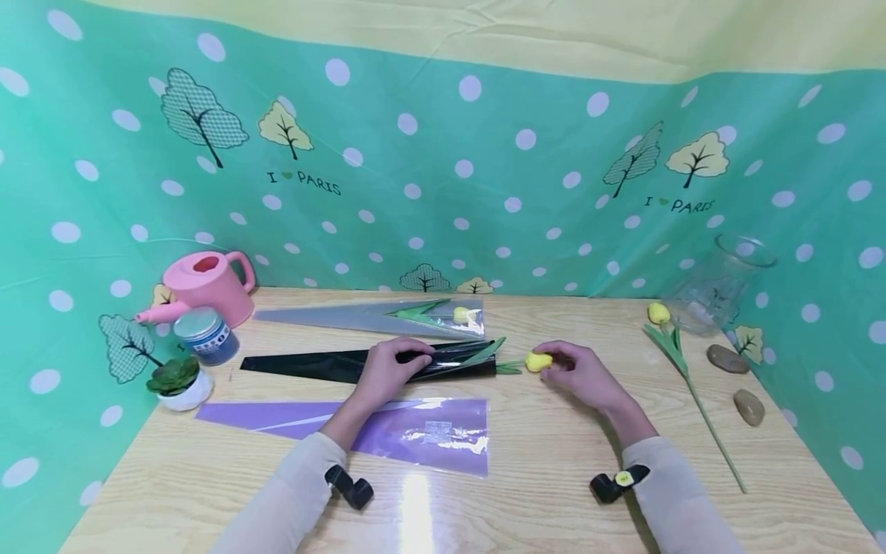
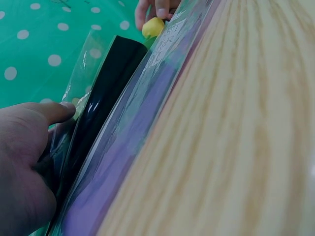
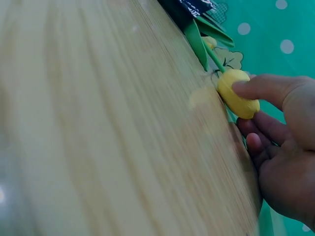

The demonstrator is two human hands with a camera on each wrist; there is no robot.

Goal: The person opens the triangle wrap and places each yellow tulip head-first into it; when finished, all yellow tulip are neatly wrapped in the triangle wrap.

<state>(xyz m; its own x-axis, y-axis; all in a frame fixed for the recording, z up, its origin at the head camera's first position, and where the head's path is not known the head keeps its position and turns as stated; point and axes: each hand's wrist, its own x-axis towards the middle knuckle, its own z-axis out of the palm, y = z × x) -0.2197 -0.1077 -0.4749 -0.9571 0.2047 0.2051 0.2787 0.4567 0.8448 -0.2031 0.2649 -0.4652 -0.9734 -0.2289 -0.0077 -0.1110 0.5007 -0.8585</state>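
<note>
A black flower sleeve (image 1: pixel 346 362) (image 2: pixel 101 93) lies across the middle of the wooden table (image 1: pixel 540 492). My left hand (image 1: pixel 388 369) (image 2: pixel 29 147) grips it near its wide end, thumb on top. A yellow tulip (image 1: pixel 537 362) (image 2: pixel 153 27) (image 3: pixel 237 93) sticks out of the sleeve's mouth, its green leaves (image 1: pixel 484 352) (image 3: pixel 197 39) partly inside. My right hand (image 1: pixel 577 373) (image 3: pixel 280 142) pinches the yellow bud between thumb and fingers. A purple sleeve (image 1: pixel 415 427) (image 2: pixel 123 162) lies flat in front of the black one.
A clear sleeve (image 1: pixel 388 317) holding another yellow tulip lies behind. A loose tulip (image 1: pixel 674 350), a glass vase (image 1: pixel 720 285) and two stones (image 1: pixel 728 358) are on the right. A pink watering can (image 1: pixel 208 288), blue jar (image 1: pixel 205 335) and small potted plant (image 1: pixel 176 381) stand at the left.
</note>
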